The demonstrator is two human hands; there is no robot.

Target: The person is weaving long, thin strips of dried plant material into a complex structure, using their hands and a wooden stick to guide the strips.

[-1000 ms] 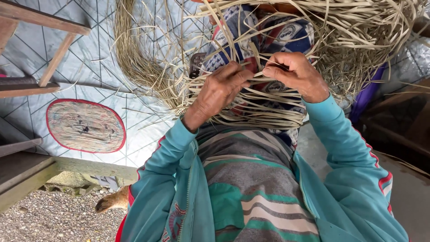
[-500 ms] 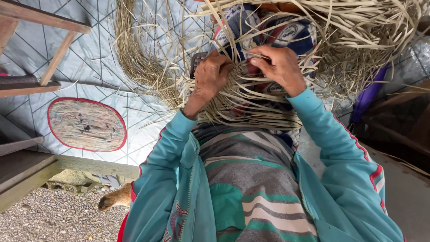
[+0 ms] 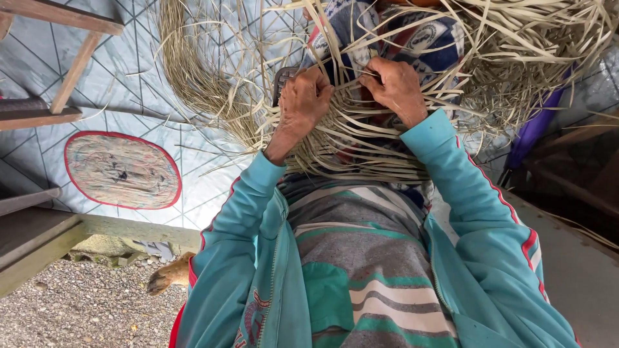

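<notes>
Background: pale tiled floor [image 3: 135, 96], one oval mat [image 3: 122, 171] at left, gravel [image 3: 77, 309] lower left. Upper centre: pale strips [image 3: 361, 138], too many to count, woven flat on lap, loose ends fanning to upper right. Two hands above weave, near each other. Left hand [image 3: 303, 103]: knuckles up, fingers curled, pressing strips down. Right hand [image 3: 394, 87]: wrist bent, fingertips pinching one strip. Two teal sleeves [image 3: 238, 219] angle inward from lower frame.
</notes>
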